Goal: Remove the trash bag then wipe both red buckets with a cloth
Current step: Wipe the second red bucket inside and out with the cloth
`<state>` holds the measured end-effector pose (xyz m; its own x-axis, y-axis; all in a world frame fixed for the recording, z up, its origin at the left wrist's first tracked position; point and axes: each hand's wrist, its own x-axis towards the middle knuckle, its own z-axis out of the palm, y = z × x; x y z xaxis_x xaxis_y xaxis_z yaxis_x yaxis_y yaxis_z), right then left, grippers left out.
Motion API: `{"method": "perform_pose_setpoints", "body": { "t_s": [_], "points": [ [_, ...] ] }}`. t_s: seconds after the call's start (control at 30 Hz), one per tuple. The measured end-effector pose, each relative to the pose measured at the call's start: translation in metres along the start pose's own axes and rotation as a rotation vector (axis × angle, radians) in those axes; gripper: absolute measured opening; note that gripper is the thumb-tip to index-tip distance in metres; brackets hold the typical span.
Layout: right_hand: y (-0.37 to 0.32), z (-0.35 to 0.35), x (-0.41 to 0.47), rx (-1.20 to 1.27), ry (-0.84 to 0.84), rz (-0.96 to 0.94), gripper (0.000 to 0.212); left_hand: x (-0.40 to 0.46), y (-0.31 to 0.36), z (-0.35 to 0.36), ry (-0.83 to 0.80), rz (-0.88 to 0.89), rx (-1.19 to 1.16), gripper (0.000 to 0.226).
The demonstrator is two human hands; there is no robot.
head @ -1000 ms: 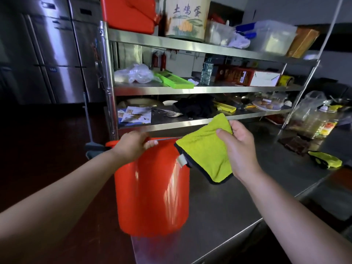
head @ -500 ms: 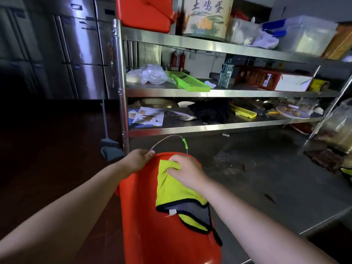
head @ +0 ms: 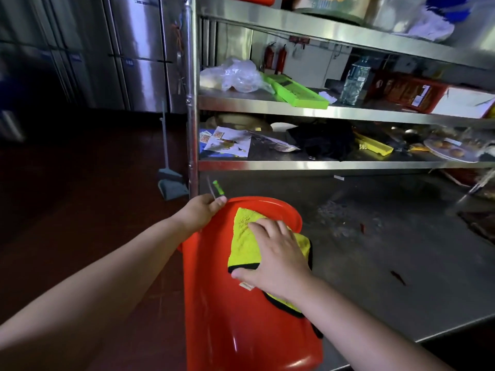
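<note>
The red bucket (head: 241, 317) leans tilted at the steel counter's (head: 388, 263) left end, below the shelves (head: 321, 111). The left hand (head: 201, 212) grips its rim beside the wire handle (head: 214, 188). The right hand (head: 278, 258), fingers spread flat, presses a yellow cloth (head: 245, 236) against the bucket's outer wall.

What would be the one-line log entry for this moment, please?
step: wiping red bucket | left hand: grips bucket rim | right hand: presses yellow cloth flat on bucket side | bucket: tilted at steel counter edge
</note>
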<state>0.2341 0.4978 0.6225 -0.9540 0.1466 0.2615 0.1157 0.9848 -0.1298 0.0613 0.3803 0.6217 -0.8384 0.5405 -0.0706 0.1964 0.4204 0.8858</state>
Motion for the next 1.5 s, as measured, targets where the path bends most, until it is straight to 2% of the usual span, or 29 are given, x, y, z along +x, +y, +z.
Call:
{"method": "perform_pose_setpoints", "body": {
  "t_s": [0.07, 0.13, 0.2, 0.27, 0.33, 0.37, 0.47, 0.53, 0.63, 0.77, 1.0, 1.07, 1.27, 1.37, 1.5],
  "points": [
    [0.006, 0.001, -0.001, 0.036, 0.019, 0.011, 0.084, 0.0, 0.0, 0.003, 0.009, -0.003, 0.044, 0.037],
    [0.012, -0.002, -0.004, 0.144, 0.095, 0.076, 0.059, -0.001, -0.001, 0.006, 0.017, 0.01, 0.05, 0.033],
    [0.019, -0.011, -0.004, 0.324, 0.189, 0.191, 0.034, -0.001, -0.001, 0.008, 0.01, 0.019, 0.029, 0.03],
    [0.024, -0.018, 0.0, 0.544, 0.268, 0.267, 0.022, -0.001, 0.0, 0.008, -0.007, 0.013, 0.03, 0.035],
    [0.022, -0.022, 0.005, 0.641, 0.307, 0.244, 0.023, -0.001, 0.001, 0.008, -0.023, 0.014, 0.051, 0.037],
    [0.019, -0.022, 0.007, 0.615, 0.27, 0.208, 0.028, 0.0, 0.002, 0.008, -0.027, 0.02, 0.048, 0.038],
    [0.01, -0.007, 0.017, 0.356, 0.028, 0.008, 0.048, 0.0, 0.007, 0.01, -0.05, 0.02, -0.025, 0.04],
    [0.006, 0.002, 0.024, 0.298, -0.063, -0.059, 0.051, 0.001, 0.007, 0.01, -0.064, 0.014, -0.036, 0.042],
    [0.003, 0.008, 0.027, 0.246, -0.045, -0.046, 0.051, 0.003, 0.002, 0.008, -0.056, 0.014, -0.027, 0.043],
    [-0.008, 0.014, 0.001, 0.089, -0.026, -0.246, 0.058, 0.0, -0.005, 0.007, -0.022, 0.043, -0.004, 0.044],
    [-0.016, 0.019, -0.067, 0.124, -0.13, -0.483, 0.06, -0.001, -0.018, 0.003, 0.048, 0.021, 0.096, 0.049],
    [-0.013, 0.017, -0.068, 0.147, -0.146, -0.524, 0.054, 0.002, -0.02, 0.005, 0.062, 0.026, 0.12, 0.05],
    [-0.001, 0.019, -0.019, 0.172, -0.049, -0.474, 0.031, 0.015, -0.024, 0.004, 0.035, 0.019, 0.065, 0.047],
    [0.009, 0.016, 0.023, 0.174, 0.047, -0.341, 0.029, 0.019, -0.025, 0.005, 0.01, 0.027, 0.028, 0.046],
    [0.016, 0.013, 0.064, 0.054, 0.14, -0.201, 0.03, 0.022, -0.026, 0.005, 0.027, 0.008, 0.009, 0.045]
  ]
}}
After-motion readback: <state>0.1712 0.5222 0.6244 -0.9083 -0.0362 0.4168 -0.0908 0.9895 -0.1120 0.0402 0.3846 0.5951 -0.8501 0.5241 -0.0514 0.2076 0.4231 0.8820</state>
